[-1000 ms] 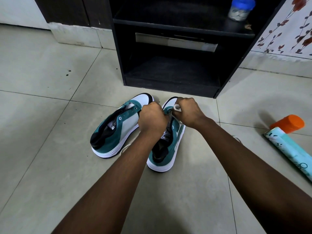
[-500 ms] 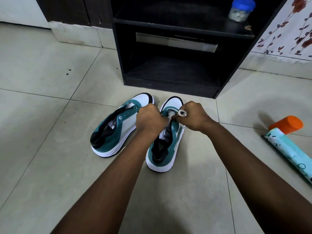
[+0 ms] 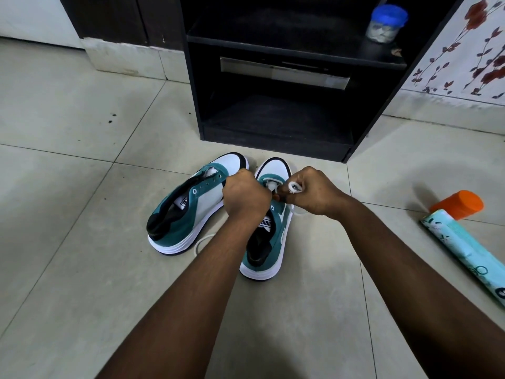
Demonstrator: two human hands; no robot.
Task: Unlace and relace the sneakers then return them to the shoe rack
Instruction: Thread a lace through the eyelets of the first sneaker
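Observation:
Two teal-and-white sneakers stand side by side on the tiled floor, toes toward the black shoe rack (image 3: pixel 276 143). The left sneaker (image 3: pixel 188 209) has bare eyelets and no lace in view. Over the front of the right sneaker (image 3: pixel 273 242) my left hand (image 3: pixel 244 198) is closed near the eyelets; what it grips is hidden. Just to its right, my right hand (image 3: pixel 314 191) pinches a white lace (image 3: pixel 295 187), bunched at the fingertips. A loop of white lace (image 3: pixel 202 242) lies on the floor between the shoes.
The rack's lower shelf (image 3: pixel 276 119) is open and dark; a blue-lidded jar (image 3: pixel 385 23) stands on the upper shelf. At right on the floor lie an orange-capped container (image 3: pixel 459 205) and a pale blue roll (image 3: pixel 464 253). A floral wall panel (image 3: pixel 464 50) is behind.
My right hand has drawn the lace out to the right, away from the shoe's toe. The left hand stays over the eyelets. Both sneakers have not moved.

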